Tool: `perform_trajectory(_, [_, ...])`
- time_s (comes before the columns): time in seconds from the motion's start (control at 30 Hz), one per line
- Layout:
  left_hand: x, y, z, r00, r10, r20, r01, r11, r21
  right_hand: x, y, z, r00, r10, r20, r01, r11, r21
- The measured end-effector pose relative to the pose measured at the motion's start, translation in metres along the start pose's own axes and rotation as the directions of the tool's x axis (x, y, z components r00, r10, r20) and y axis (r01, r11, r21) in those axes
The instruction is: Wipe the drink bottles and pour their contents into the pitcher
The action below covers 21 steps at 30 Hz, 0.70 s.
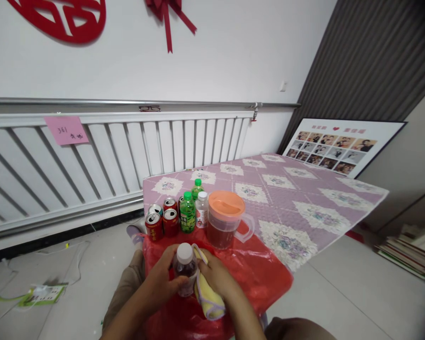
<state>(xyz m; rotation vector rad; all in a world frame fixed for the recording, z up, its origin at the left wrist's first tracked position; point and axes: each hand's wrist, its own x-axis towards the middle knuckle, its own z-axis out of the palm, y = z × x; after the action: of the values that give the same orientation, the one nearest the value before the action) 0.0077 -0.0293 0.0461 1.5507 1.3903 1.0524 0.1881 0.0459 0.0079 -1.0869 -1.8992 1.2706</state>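
Counter is floral-covered; red plastic sheet drapes the near end. Work over the sheet so it catches drips, but it's creased and probably slick, so don't rely on it to steady a base.

Pitcher holds liquid and stands just past the right hand. Keep strokes short or knuckles may clip it. Green bottles and red cans are near too, same caution.

Held bottle sits over the near part of the sheet, about upright; can't tell if its base touches down. Left grip is clamped round its left side, thumb across the front. Right grip is closed on yellow cloth, pressing it to the bottle's right side.

Looks like a wipe. Steady with the left, rotate bottle into the cloth, then regrip for the covered patch. Tuck the loose cloth end.

White cap is on; do it last.
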Motion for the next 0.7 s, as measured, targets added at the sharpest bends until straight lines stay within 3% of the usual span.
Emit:
perform_trajectory(0.33, [0.000,-0.005,0.007,0.994,-0.038,-0.105,0.041,0.999,0.027,-0.033,-0.023,-0.006,1.000,0.005,0.024,-0.002,0.994,-0.109])
perform_trajectory(0.7, [-0.001,-0.012,0.024,0.962,-0.011,-0.273,0.066,0.979,0.191,-0.056,-0.022,0.002,0.995,0.083,-0.055,-0.090,0.987,-0.134])
